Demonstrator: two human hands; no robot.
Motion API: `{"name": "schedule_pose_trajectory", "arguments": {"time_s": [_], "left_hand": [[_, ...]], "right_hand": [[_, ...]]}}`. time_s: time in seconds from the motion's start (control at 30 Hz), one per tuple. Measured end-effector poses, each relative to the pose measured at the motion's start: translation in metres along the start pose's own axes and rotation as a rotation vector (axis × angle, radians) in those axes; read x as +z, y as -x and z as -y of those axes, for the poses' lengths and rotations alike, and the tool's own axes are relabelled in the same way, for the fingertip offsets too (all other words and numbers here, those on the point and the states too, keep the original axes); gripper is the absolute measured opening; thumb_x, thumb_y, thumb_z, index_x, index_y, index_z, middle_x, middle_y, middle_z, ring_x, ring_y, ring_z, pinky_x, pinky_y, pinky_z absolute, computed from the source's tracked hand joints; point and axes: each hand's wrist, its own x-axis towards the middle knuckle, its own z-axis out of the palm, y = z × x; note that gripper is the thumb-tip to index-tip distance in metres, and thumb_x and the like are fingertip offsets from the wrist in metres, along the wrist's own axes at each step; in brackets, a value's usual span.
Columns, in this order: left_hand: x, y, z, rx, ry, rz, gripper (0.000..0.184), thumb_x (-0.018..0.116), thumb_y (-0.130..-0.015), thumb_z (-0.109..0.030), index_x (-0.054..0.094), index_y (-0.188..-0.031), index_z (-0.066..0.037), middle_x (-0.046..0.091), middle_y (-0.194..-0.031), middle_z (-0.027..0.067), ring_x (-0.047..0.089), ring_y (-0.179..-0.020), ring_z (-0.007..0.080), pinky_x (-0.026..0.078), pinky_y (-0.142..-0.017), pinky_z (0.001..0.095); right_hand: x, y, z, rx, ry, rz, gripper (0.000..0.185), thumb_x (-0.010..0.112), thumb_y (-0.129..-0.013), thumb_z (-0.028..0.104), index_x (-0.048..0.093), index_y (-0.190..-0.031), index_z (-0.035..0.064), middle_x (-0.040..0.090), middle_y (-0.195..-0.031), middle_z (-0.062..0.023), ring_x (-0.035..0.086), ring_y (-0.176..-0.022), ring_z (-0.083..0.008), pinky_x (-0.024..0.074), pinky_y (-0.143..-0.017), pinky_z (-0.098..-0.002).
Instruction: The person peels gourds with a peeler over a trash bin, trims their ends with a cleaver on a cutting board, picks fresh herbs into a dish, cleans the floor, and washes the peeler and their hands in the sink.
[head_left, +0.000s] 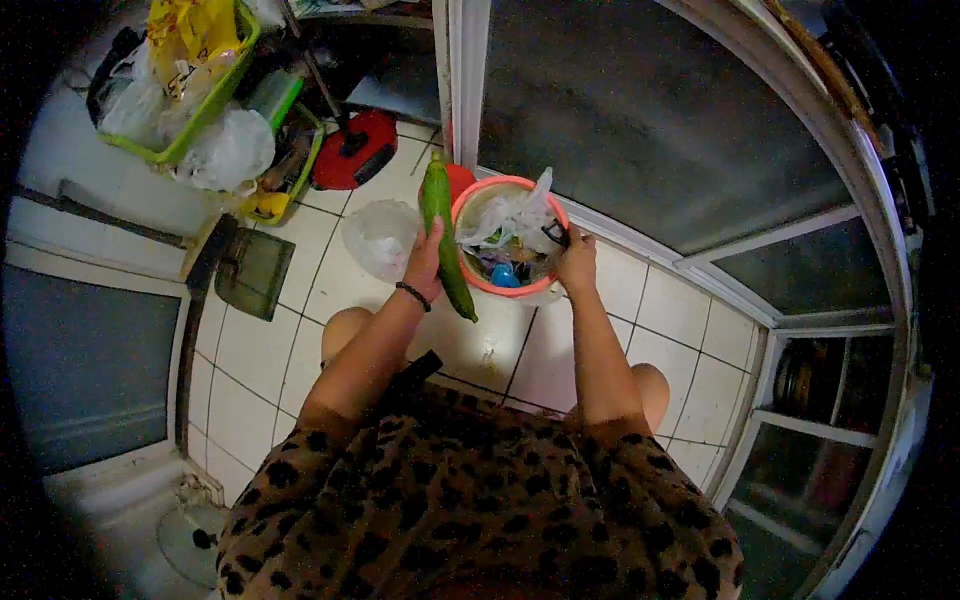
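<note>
A long green cucumber [446,240] is held upright at a slight tilt in my left hand [424,262], whose fingers wrap round its middle. My right hand [577,264] is closed on a small black peeler [556,233], its head over the bin's right rim. Between the hands stands a round bin [462,262] with an orange-pink rim. In the bin lie a crumpled clear plastic bag [512,215], a blue item [504,275] and mixed scraps. The cucumber is just left of the bin's rim.
A pale translucent bag [383,240] stands on the white tiled floor [490,345] left of the cucumber. Behind are a red mop head [354,150] and a green basket [182,150] of plastic bags. A glass-panelled door frame [690,262] borders the right.
</note>
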Motion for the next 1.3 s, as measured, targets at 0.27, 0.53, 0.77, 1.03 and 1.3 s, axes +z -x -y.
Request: {"name": "schedule_pose_trajectory", "arguments": {"time_s": [0.27, 0.53, 0.77, 1.03, 1.3], "left_hand": [[-0.004, -0.007, 0.022, 0.030, -0.089, -0.009, 0.041, 0.054, -0.088, -0.042, 0.050, -0.112, -0.009, 0.050, -0.085, 0.0018, 0.050, -0.075, 0.0126, 0.044, -0.064, 0.0285], [0.013, -0.020, 0.038, 0.165, -0.361, -0.081, 0.043, 0.055, -0.087, -0.041, 0.053, -0.110, -0.005, 0.055, -0.094, 0.0044, 0.050, -0.080, 0.0136, 0.042, -0.067, 0.0287], [0.015, -0.008, 0.037, 0.253, -0.456, -0.162, 0.040, 0.057, -0.086, -0.039, 0.056, -0.103, -0.004, 0.056, -0.086, 0.0030, 0.050, -0.077, 0.0134, 0.042, -0.068, 0.0279], [0.019, 0.019, -0.007, 0.265, -0.216, -0.091, 0.034, 0.053, -0.089, -0.038, 0.053, -0.105, -0.008, 0.054, -0.082, 0.0019, 0.051, -0.074, 0.0114, 0.043, -0.065, 0.0266], [0.075, 0.059, -0.049, 0.148, -0.008, 0.287, 0.047, 0.040, -0.092, -0.050, 0.050, -0.107, -0.007, 0.055, -0.084, 0.0041, 0.054, -0.071, 0.0126, 0.048, -0.064, 0.0272]], "right_hand": [[0.010, 0.010, -0.020, 0.051, 0.023, 0.047, 0.051, 0.056, -0.075, 0.011, 0.046, -0.125, 0.0098, 0.051, -0.099, -0.0244, 0.055, -0.088, -0.0401, 0.0482, -0.077, -0.0435], [0.003, 0.006, -0.028, 0.037, 0.009, 0.039, 0.045, 0.055, -0.076, 0.010, 0.050, -0.121, 0.0055, 0.056, -0.095, -0.0262, 0.058, -0.085, -0.0396, 0.0486, -0.075, -0.0443], [0.013, 0.004, -0.033, 0.054, -0.016, 0.063, 0.051, 0.055, -0.074, 0.006, 0.046, -0.125, 0.0052, 0.059, -0.089, -0.0237, 0.058, -0.088, -0.0405, 0.0483, -0.075, -0.0450], [-0.026, 0.012, -0.043, -0.013, -0.316, -0.146, 0.038, 0.056, -0.083, 0.016, 0.043, -0.116, 0.0016, 0.051, -0.100, -0.0195, 0.052, -0.086, -0.0272, 0.0425, -0.076, -0.0345], [-0.140, 0.023, 0.133, -0.385, -0.311, -0.031, 0.028, 0.047, -0.086, 0.006, 0.048, -0.114, 0.0008, 0.058, -0.084, -0.0219, 0.057, -0.075, -0.0345, 0.0447, -0.069, -0.0406]]}}
